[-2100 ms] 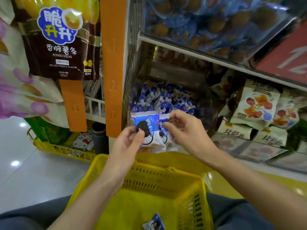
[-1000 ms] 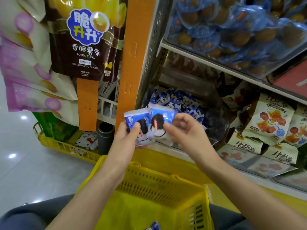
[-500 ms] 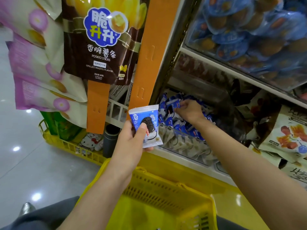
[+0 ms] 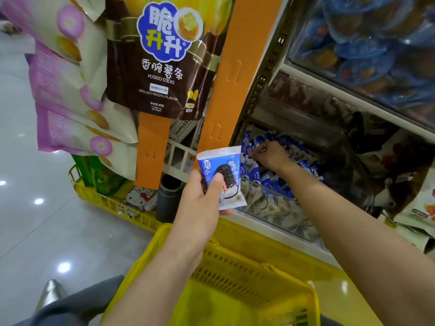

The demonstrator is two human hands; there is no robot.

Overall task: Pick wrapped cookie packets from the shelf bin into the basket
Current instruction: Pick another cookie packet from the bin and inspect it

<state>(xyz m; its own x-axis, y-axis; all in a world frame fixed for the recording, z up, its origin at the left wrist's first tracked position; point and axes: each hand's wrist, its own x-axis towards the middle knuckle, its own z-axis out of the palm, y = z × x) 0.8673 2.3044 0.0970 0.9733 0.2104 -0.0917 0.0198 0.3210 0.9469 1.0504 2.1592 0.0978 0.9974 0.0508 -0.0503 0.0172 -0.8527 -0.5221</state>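
my left hand (image 4: 200, 203) pinches a cookie packet (image 4: 222, 176) upright, thumb over its face, parked above the yellow basket (image 4: 247, 290) | my right hand (image 4: 270, 156) curls down into the shelf bin (image 4: 270, 203) beyond it, fingers among blue packets; can't tell if one is caught | glossy floor (image 4: 35, 231) left, snack bags overhead

Glossy pale tiled floor (image 4: 35, 220) mirrors ceiling lights beside metal shelving (image 4: 263, 74) with orange strips (image 4: 226, 74).

Potato-sticks bag (image 4: 162, 55) hangs beside orange strip (image 4: 237, 74).
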